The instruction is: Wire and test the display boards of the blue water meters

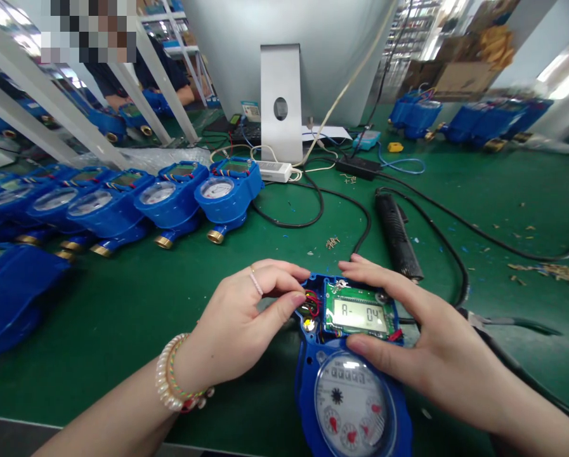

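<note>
A blue water meter lies on the bench in front of me, its upper housing uncovered. Its green circuit board carries a lit display reading "A- 04". Thumb and index finger of my left hand are pinched at the red wires in the compartment left of the board; the fingertips partly hide them. My right hand grips the housing across the board, thumb below the display and fingers along the top edge. Below sits the round dial with red pointers.
Several blue meters stand in rows at left, more at back right. A monitor stand, black cables and a white adapter are behind. A black electric screwdriver, pliers and loose screws lie around. A person works beyond the frame posts.
</note>
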The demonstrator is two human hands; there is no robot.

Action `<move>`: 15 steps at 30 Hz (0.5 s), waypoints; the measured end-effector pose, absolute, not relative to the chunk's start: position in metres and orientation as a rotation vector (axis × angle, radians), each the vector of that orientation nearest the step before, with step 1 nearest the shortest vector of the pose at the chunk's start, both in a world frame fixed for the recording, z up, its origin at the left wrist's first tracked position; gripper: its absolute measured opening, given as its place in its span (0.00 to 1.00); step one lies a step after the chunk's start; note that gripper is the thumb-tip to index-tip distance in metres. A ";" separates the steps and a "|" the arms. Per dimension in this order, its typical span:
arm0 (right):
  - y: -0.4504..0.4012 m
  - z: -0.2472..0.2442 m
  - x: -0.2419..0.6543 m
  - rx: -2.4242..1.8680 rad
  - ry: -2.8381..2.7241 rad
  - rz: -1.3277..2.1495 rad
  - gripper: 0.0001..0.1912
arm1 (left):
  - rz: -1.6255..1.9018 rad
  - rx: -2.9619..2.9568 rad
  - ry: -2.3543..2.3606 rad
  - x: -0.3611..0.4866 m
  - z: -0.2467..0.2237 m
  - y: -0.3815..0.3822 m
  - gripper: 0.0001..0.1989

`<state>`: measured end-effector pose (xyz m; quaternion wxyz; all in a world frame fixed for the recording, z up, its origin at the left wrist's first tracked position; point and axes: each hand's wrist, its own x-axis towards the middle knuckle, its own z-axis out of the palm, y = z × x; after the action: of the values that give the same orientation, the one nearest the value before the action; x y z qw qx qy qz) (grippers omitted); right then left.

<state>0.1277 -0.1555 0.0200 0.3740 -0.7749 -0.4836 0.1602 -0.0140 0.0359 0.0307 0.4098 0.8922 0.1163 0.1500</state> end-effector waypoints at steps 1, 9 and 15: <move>-0.156 0.020 0.127 -1.985 -1.220 0.434 0.28 | 0.367 2.223 0.302 -0.015 0.030 0.037 0.04; -0.153 0.018 0.125 -1.888 -1.152 0.505 0.28 | 0.465 2.229 0.305 -0.025 0.040 0.050 0.08; -0.151 0.021 0.121 -1.907 -1.077 0.518 0.25 | 0.363 2.403 0.263 -0.018 0.060 0.049 0.07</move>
<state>0.1210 -0.1508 0.0207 0.4310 -0.7646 -0.4318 0.2078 -0.0175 0.0490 0.0605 0.3415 0.9239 0.1013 0.1396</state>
